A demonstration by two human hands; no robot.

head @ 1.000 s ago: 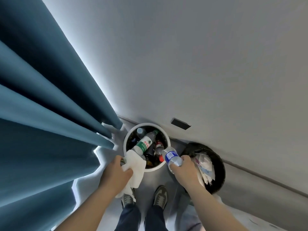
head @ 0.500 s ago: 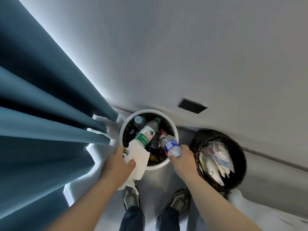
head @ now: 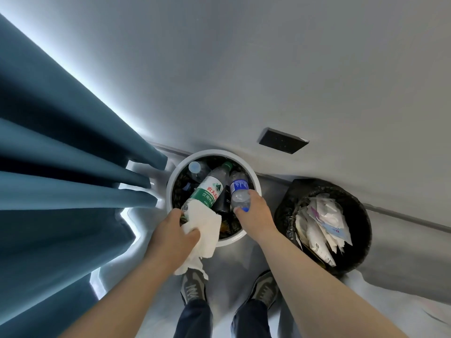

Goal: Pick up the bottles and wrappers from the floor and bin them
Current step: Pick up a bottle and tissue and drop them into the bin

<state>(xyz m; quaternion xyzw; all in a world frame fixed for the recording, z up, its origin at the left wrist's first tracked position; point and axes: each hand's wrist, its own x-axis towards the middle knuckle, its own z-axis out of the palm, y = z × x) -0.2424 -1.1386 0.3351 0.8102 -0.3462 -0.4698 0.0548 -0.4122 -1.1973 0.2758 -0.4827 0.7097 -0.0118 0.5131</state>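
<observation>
We stand over two bins at the foot of a grey wall (head: 268, 69), shoes (head: 192, 286) on a pale, smooth floor (head: 244, 257). Our right hand (head: 256, 211) grips the blue-labelled bottle (head: 239, 191) by its base. The bottle's long axis runs away from us, neck down and forward, and its upper half is already inside the rim of the white bin (head: 212, 151).

Our left hand (head: 174, 234) is closed round a white paper wrapper (head: 205, 225) bunched against the base of the green-labelled bottle (head: 210, 189). That bottle slants into the same bin, cap towards the wall. We cannot tell whether the fingers also hold it or only the paper.

The move ahead appears to turn on this: both bottles lie directly ahead of the hands, over a bin already crowded with bottles, so letting go should drop them in. The right hand looks closer to that release.

The paper likely belongs elsewhere. The black-lined bin (head: 292, 191), just beside the white one on our right, holds a heap of wrappers (head: 322, 225), so the left hand would have to cross past the right arm to reach it.

A teal curtain (head: 61, 167) hangs close on the left, lit from behind. A dark socket plate (head: 283, 140) sits low on the wall.
</observation>
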